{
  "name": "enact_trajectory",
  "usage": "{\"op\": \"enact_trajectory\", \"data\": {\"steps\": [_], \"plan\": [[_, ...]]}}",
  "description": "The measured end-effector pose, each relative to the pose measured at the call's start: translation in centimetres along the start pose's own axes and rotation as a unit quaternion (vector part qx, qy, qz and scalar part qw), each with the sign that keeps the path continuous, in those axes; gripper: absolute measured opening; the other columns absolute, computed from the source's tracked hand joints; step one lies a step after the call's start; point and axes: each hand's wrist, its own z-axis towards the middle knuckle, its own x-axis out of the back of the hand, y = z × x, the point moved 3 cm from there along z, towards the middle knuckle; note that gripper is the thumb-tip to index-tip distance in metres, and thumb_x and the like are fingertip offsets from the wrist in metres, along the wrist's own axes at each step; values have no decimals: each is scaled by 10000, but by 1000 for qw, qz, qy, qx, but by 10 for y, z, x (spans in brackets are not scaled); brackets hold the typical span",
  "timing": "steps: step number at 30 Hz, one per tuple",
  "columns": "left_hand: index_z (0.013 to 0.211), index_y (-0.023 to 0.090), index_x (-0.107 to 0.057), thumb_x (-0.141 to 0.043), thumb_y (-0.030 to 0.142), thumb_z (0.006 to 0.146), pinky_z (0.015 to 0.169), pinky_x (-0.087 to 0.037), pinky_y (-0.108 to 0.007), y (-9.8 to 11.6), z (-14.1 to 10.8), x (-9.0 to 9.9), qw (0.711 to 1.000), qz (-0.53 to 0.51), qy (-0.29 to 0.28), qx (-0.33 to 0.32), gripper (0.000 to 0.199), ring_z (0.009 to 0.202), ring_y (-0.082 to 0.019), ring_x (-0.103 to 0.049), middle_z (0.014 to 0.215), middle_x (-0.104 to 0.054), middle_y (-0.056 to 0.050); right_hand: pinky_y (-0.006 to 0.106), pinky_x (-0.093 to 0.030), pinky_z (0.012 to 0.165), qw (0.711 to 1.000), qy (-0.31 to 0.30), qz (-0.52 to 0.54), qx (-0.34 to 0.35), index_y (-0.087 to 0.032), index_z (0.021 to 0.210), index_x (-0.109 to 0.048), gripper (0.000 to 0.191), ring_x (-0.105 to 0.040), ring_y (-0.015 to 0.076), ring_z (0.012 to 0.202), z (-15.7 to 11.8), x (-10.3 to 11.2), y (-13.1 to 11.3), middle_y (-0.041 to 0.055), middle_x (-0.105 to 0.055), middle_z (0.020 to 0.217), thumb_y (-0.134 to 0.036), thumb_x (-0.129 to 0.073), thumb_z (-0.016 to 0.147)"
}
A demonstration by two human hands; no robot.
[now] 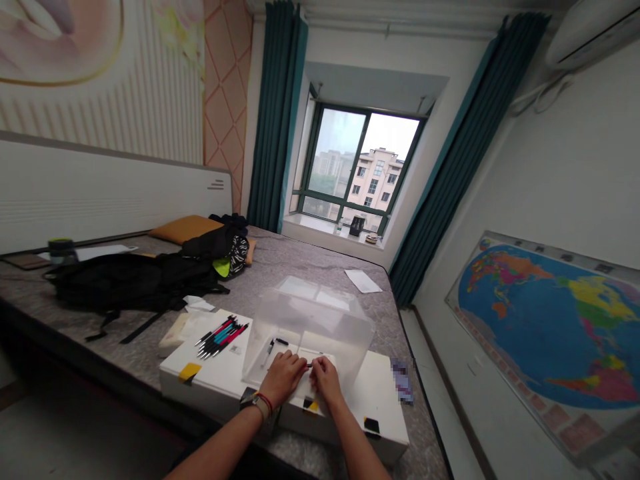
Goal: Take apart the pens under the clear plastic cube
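Note:
My left hand and my right hand meet at the near side of a translucent plastic box, which stands on a white case. Between my fingers a small dark pen shows, mostly hidden by them. Another black pen lies behind the box's clear wall. To the left, a bundle of pens with red, blue and black barrels rests on the white case.
The case sits on a grey mattress with a black backpack, an orange pillow and a sheet of paper. The mattress edge runs along the near left. A world map hangs on the right wall.

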Motion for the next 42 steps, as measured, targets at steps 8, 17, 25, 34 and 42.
{"op": "enact_trajectory", "data": {"steps": [8, 17, 25, 34, 42], "plan": [[1002, 241, -583, -312, 329, 991, 759, -359, -315, -4, 0, -10, 1000, 0, -23, -14, 285, 838, -180, -569, 869, -632, -29, 235, -371, 499, 995, -15, -93, 43, -180, 592, -533, 592, -462, 121, 436, 4, 1, 1, -19, -503, 475, -671, -336, 860], [1080, 263, -533, -386, 362, 963, 672, -373, -275, -5, -3, -11, 998, -17, -54, 12, 213, 798, -183, -610, 950, -657, -20, 249, -384, 529, 994, 9, -101, 49, -189, 599, -545, 591, -505, 152, 507, 2, 1, -2, 2, -541, 510, -672, -324, 860], [946, 244, -581, -300, 369, 984, 732, -386, -293, -2, 0, -10, 1000, 20, -15, 0, 309, 822, -188, -574, 879, -619, -34, 246, -386, 529, 993, 28, -112, 34, -195, 580, -527, 592, -496, 142, 483, 1, 1, -4, -2, -535, 500, -675, -321, 859], [1153, 267, -516, -367, 409, 964, 683, -403, -254, -5, -4, -12, 998, -43, -31, 19, 279, 811, -169, -623, 987, -653, -28, 246, -380, 519, 993, 29, -106, 31, -191, 600, -543, 566, -505, 146, 492, -1, 2, -7, 7, -554, 515, -656, -345, 858], [973, 244, -577, -275, 374, 989, 691, -408, -259, -3, -2, -10, 1000, 3, -21, 6, 328, 797, -161, -596, 885, -627, -37, 245, -369, 497, 996, 35, -79, 21, -198, 611, -518, 531, -515, 150, 504, 0, 2, -6, 5, -550, 519, -650, -369, 846]]}}
